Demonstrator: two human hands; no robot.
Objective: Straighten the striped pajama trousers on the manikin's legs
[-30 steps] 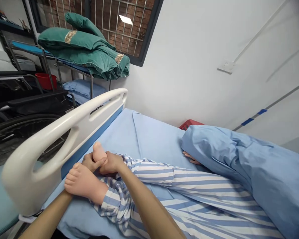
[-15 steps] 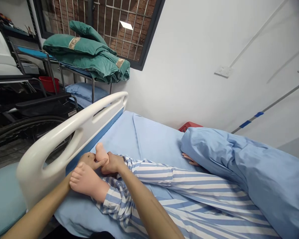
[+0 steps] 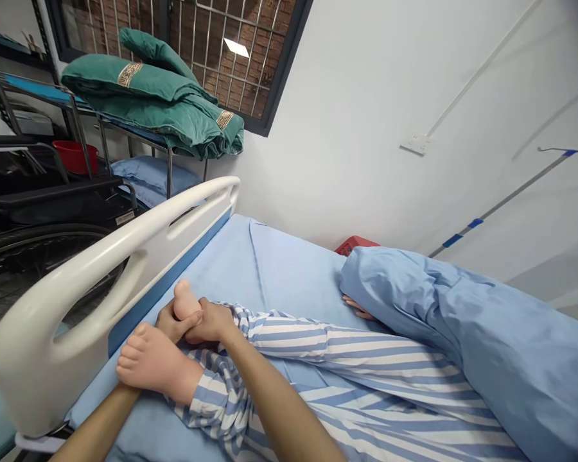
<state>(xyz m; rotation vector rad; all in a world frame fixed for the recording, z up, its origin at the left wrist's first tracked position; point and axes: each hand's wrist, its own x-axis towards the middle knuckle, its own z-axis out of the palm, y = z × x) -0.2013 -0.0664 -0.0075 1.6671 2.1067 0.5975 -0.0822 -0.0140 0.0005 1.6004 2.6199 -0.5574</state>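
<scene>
A manikin's legs in blue-and-white striped trousers (image 3: 366, 353) lie along the bed. My left hand (image 3: 171, 323) is closed round the manikin's far foot (image 3: 185, 300), its thumb across the instep. My right hand (image 3: 212, 321) wraps the same foot at the ankle, close by the trouser cuff. The near foot (image 3: 151, 360) lies over my left wrist, toes toward the footboard, and partly hides that hand. My right forearm crosses above the near trouser leg. The fingers' far sides are hidden.
A white footboard (image 3: 125, 234) stands left of my hands. A blue quilt (image 3: 462, 321) covers the upper part, with a manikin hand (image 3: 359, 307) showing at its edge. Beyond are a wheelchair (image 3: 62, 205), green folded bedding (image 3: 149, 96), a red bucket (image 3: 76, 157) and a pole (image 3: 505, 199).
My left hand has turned and closed round the far foot, its thumb now over the instep. My right hand keeps its hold. The view has shifted slightly right.
</scene>
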